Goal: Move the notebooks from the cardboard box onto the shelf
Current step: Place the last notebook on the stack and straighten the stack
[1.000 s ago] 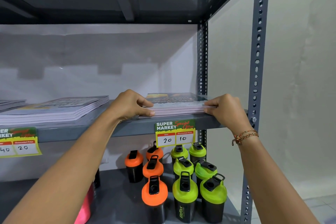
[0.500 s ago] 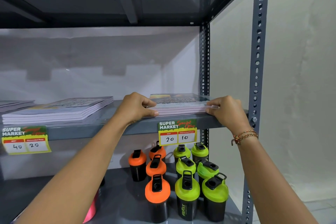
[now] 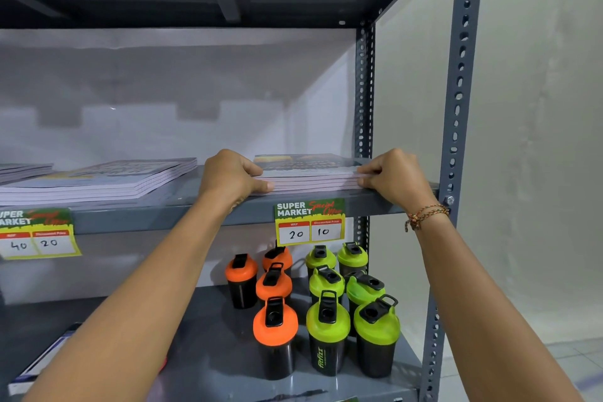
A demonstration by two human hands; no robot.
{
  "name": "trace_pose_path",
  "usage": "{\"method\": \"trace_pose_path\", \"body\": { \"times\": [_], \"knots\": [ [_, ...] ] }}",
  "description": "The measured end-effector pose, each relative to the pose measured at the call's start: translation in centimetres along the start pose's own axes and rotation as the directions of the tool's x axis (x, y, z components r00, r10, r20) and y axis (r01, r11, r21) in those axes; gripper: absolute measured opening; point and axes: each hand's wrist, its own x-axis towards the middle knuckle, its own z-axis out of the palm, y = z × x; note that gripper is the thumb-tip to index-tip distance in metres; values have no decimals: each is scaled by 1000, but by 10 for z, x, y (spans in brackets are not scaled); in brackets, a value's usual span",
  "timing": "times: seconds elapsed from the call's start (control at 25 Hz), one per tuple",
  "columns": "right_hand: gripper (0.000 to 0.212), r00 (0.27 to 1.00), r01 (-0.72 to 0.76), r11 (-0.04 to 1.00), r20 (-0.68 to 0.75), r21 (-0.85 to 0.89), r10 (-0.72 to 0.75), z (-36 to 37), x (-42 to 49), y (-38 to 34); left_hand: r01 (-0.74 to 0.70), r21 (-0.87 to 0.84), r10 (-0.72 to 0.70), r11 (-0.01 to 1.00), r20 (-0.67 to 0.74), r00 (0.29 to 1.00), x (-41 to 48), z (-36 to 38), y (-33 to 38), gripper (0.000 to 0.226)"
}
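Observation:
A small stack of notebooks (image 3: 310, 171) lies flat on the grey metal shelf (image 3: 182, 209), near its right end. My left hand (image 3: 231, 176) grips the stack's left edge, thumb under, fingers on top. My right hand (image 3: 394, 174) grips the stack's right edge the same way. A second, wider stack of notebooks (image 3: 107, 181) lies to the left on the same shelf, and a third stack (image 3: 23, 170) shows at the far left edge. The cardboard box is out of view.
Orange-lidded shakers (image 3: 275, 326) and green-lidded shakers (image 3: 328, 323) stand on the lower shelf. Price tags (image 3: 310, 222) hang from the shelf's front lip. A perforated upright post (image 3: 456, 108) rises right beside my right hand; another shelf board is overhead. A wall is on the right.
Both hands stay on the right stack of notebooks. Only my view has shifted slightly; the stack has barely moved.

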Motion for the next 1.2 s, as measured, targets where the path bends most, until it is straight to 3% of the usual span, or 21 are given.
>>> {"method": "trace_pose_path", "body": {
  "times": [0.8,0.96,1.2],
  "knots": [
    [28,997,52,997,-56,-62,-55,13,-7,-6,-102,90,97,991,50,994,2,-11,-12,44],
    [23,996,18,1000,-82,5,-17,9,-7,2,-110,50,108,993,32,994,2,-8,-12,40],
    [25,997,21,996,-66,-89,-27,9,-5,-1,-99,17,98,995,47,994,1,-8,-11,33]
  ]
}}
